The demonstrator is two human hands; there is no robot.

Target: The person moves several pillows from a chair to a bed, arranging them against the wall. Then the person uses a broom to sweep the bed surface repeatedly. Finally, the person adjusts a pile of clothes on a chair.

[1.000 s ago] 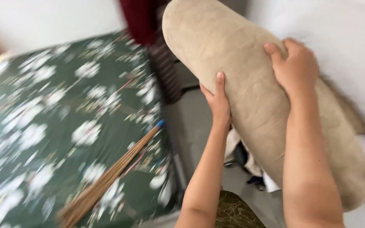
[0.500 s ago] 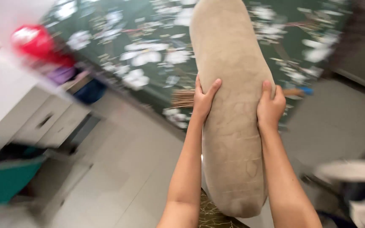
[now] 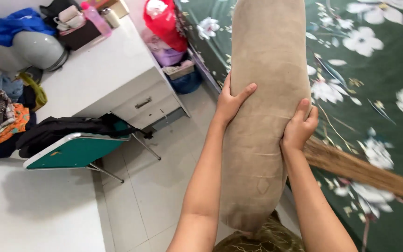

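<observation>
- Bedroom: bed (image 3: 378, 70) with green floral sheet, white tabletop (image 3: 94, 70) alongside, tiled floor.
- Left hand (image 3: 232, 102) and right hand (image 3: 299, 128) clamp the beige bolster (image 3: 267, 70) from both sides.
- Bolster is lifted, upright over the bed edge; not yet laid down.

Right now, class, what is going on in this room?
A person holds a long tan bolster pillow upright in front of them, the left hand on one side and the right hand on the other. Behind it lies a bed with a green flowered sheet, and a broom of brown straws rests on that sheet. To the left stand a white desk and a green folding chair with dark clothes on it.
</observation>
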